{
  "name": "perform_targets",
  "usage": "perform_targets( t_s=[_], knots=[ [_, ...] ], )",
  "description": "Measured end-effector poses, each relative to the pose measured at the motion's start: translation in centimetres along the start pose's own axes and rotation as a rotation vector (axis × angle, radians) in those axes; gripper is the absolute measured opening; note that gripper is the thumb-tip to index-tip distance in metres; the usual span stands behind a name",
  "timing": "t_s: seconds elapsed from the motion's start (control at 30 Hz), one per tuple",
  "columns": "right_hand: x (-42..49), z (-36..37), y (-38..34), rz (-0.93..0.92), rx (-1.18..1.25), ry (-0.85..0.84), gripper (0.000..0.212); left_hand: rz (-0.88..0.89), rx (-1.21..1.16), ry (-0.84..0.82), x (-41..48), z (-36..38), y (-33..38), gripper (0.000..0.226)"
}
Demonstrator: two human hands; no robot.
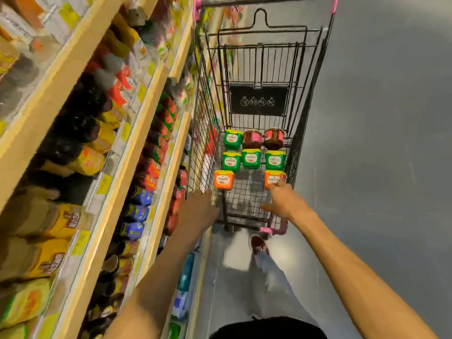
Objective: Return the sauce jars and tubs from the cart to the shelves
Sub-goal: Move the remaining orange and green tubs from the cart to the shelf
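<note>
Just beyond right hand (281, 200), fingers apart, orange tub (273, 177), left hand (199, 207) blurred, grip unclear

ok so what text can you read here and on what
No text is legible.
green tubs and orange tubs: label print blurred.
black cart sign: four round icons, captions too small.
yellow shelf tags: blurred.

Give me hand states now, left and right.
Left hand: open, empty, at the cart near-left corner.
Right hand: open, touching the right orange tub, not gripping it.
</note>
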State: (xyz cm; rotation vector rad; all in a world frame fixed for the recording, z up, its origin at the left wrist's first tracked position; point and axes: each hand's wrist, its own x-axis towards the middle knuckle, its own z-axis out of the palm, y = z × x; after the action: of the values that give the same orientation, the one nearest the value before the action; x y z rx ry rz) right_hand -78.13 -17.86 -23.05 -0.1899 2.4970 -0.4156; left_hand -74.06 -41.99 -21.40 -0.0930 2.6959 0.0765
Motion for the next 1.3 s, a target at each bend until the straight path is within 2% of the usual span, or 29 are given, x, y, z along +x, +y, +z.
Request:
perform_targets(
  t_s=[0.2,0.37,0.57,0.63,0.7,0.8,0.9,1.0,1.07,1.3],
  knots=[
    [7.2,-0.3,1.8,0.107,0.048,-0.083,0.061,-0.002,-0.051,-0.056,7.9,0.5,0.9,0.046],
    [11.2,1.3,2.8,0.223,0.104,-0.121,0.058,0.007,-0.116,0.003,13.9,3.2,0.2,0.034],
    [16.4,4.5,4.0,0.36,0.133,-0.11,0.048,-0.026,-0.155,-0.123,22.1,8.9,-2.0,0.043],
    [18.0,5.7,4.5,0.436,0.167,-0.102,0.049,-0.049,-0.186,-0.162,24.4,11.3,-2.8,0.044],
    [19.6,6.9,5.0,0.515,0.237,-0.099,0.054,-0.059,-0.219,-0.144,26.0,13.9,-3.2,0.055],
    [21.7,9.2,5.9,0.629,0.397,-0.034,0.067,-0.131,-0.374,-0.107,26.5,16.8,-2.8,0.058],
    [23.7,10.9,6.5,0.736,0.556,0.08,0.086,-0.251,-0.477,-0.13,27.2,18.0,-1.7,0.083],
    [25.3,12.0,6.7,0.781,0.603,0.158,0.085,-0.408,-0.566,-0.128,28.7,18.9,-1.1,0.091],
    [25.8,12.9,6.7,0.747,0.624,0.224,0.079,-0.471,-0.595,-0.112,29.7,19.7,-1.0,0.091],
    [26.7,13.8,5.6,0.859,0.62,0.299,0.095,-0.436,-0.658,-0.007,30.9,22.1,-1.3,0.095]
  ],
)
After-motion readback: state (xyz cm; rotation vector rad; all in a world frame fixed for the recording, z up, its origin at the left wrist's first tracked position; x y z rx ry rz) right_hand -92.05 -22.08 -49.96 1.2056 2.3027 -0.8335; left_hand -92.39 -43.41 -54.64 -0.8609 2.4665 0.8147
